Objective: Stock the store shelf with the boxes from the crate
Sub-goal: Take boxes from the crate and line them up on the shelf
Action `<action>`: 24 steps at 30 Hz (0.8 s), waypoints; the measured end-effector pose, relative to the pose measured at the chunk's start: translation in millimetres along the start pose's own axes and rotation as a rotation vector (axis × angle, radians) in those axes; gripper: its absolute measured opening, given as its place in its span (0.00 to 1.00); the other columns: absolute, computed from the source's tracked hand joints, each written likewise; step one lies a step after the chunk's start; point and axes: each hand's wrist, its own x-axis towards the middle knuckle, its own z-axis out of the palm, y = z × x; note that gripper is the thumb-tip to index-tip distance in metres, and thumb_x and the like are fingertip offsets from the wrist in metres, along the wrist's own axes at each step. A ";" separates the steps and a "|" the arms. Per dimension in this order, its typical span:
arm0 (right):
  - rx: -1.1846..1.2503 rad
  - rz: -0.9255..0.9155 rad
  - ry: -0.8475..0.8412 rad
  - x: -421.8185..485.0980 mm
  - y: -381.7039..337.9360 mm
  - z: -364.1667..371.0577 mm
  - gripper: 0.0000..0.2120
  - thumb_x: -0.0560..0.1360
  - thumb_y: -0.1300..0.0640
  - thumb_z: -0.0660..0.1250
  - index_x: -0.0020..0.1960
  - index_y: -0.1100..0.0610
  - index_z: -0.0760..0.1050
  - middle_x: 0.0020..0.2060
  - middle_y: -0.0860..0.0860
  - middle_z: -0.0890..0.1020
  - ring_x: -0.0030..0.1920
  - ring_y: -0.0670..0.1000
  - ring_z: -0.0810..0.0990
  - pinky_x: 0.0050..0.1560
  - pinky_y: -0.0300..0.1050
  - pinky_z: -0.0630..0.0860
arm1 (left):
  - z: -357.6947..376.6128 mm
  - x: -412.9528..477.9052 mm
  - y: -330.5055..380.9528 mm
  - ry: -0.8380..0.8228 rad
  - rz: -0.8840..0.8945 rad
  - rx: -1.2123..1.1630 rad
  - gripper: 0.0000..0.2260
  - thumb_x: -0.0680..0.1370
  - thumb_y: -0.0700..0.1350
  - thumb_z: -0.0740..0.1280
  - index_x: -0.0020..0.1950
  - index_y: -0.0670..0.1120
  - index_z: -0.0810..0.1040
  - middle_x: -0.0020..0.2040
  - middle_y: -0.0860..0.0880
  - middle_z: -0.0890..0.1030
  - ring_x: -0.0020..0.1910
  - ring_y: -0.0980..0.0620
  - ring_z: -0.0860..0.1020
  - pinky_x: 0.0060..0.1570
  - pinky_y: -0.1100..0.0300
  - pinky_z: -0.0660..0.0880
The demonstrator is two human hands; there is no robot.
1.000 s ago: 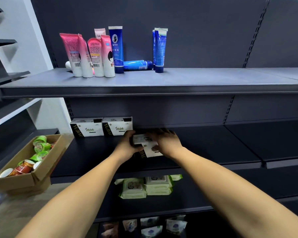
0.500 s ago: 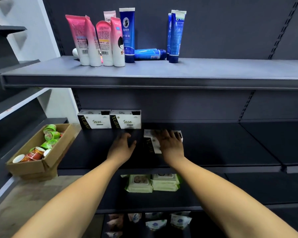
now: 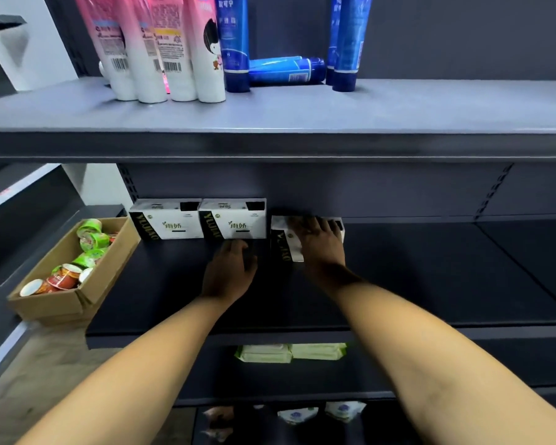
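— How is the left hand point(image 3: 230, 271) set?
— Palm down, fingers loose and pointing forward, holding nothing. Its bare forearm reaches out from the lower left.
— And the right hand point(image 3: 320, 242)?
— Just right of the left and slightly farther forward. Its fingers are spread and laid flat, with the arm stretched out behind.

Bright overhead light on the top shelf point(image 3: 302, 117), deep shadow below it, motion-blurred, wide-angle bending at edges.
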 end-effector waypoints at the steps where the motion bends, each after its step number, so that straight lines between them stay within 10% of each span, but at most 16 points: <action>1: 0.002 -0.004 0.011 6.1 1.5 3.6 0.37 0.73 0.62 0.70 0.77 0.44 0.60 0.73 0.54 0.66 0.73 0.60 0.62 0.73 0.59 0.60 | 2.8 3.5 -2.1 0.005 0.004 -0.001 0.16 0.79 0.49 0.65 0.63 0.43 0.74 0.61 0.43 0.75 0.58 0.42 0.76 0.53 0.45 0.76; 24: 0.003 -0.024 0.021 80.0 8.9 33.4 0.37 0.71 0.61 0.72 0.76 0.46 0.62 0.70 0.55 0.70 0.70 0.60 0.66 0.72 0.58 0.59 | 11.4 39.7 -25.1 0.013 0.064 0.094 0.13 0.78 0.46 0.66 0.60 0.41 0.75 0.58 0.42 0.77 0.56 0.42 0.76 0.53 0.46 0.76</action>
